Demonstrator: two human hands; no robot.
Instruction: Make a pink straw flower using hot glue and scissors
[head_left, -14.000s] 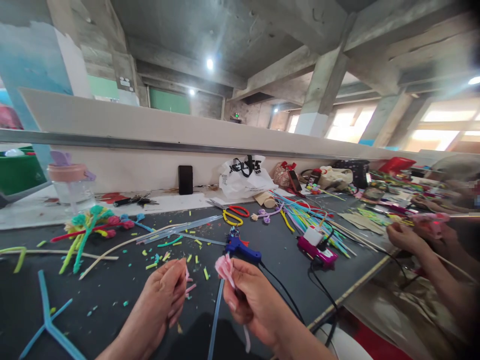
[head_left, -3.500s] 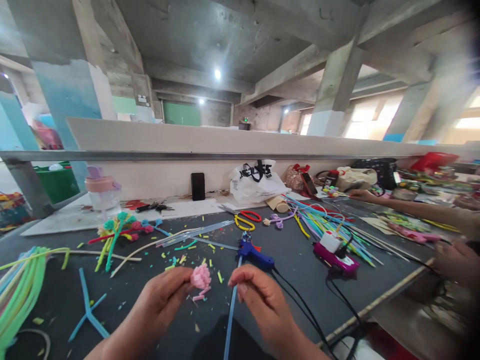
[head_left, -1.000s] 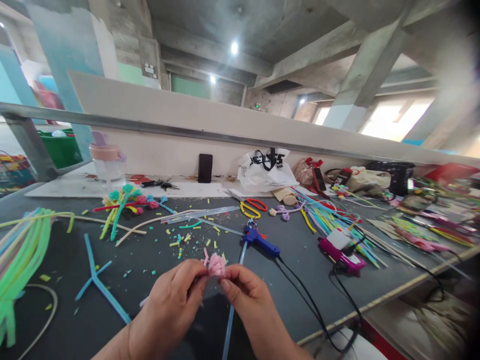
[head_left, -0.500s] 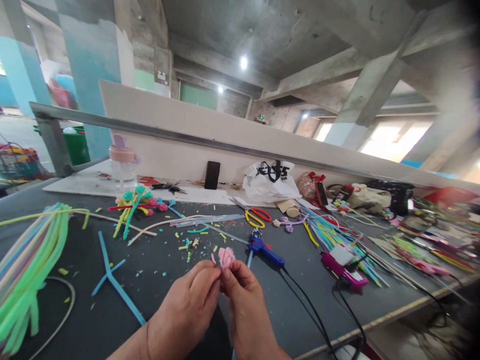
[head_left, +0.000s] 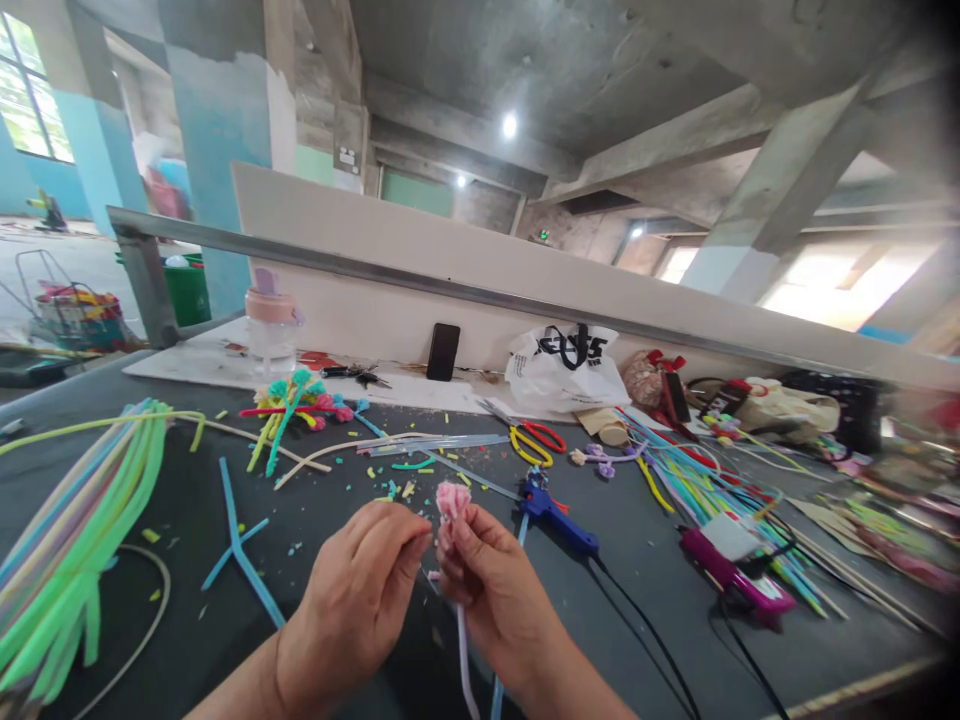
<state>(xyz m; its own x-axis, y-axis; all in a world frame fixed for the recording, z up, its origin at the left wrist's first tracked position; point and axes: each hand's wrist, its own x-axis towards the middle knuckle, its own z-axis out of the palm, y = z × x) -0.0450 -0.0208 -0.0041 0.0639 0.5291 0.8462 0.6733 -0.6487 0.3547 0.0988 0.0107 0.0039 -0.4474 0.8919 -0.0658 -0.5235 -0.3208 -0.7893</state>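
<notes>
1. Where the hands come nearly together, the pink tuft (head_left: 453,500) stands at the fingertips of the right hand (head_left: 495,580), which grips it from below between thumb and fingers.
2. The left hand (head_left: 356,580) is curled, its thumb and fingertips drawn together just beside the tuft and apart from it; whether anything is pinched there, I cannot tell.
3. The tuft lies ahead of and to the right of the left hand, so the right hand is the nearer, being in contact. Its head points up and away from the wearer, while a pale stem (head_left: 466,660) hangs below the right hand towards the body. The right fingers hide whether stem and tuft join.
4. Just beyond the fingertips lie scraps (head_left: 409,490).
5. Ahead and right of the right hand rests the glue gun (head_left: 559,515), with the scissors (head_left: 536,440) past it; farther right is the power strip (head_left: 739,585).
6. Left of the left hand lie blue sticks (head_left: 240,540), crossing, and farther left a bundle (head_left: 97,530) of coloured stems.
</notes>
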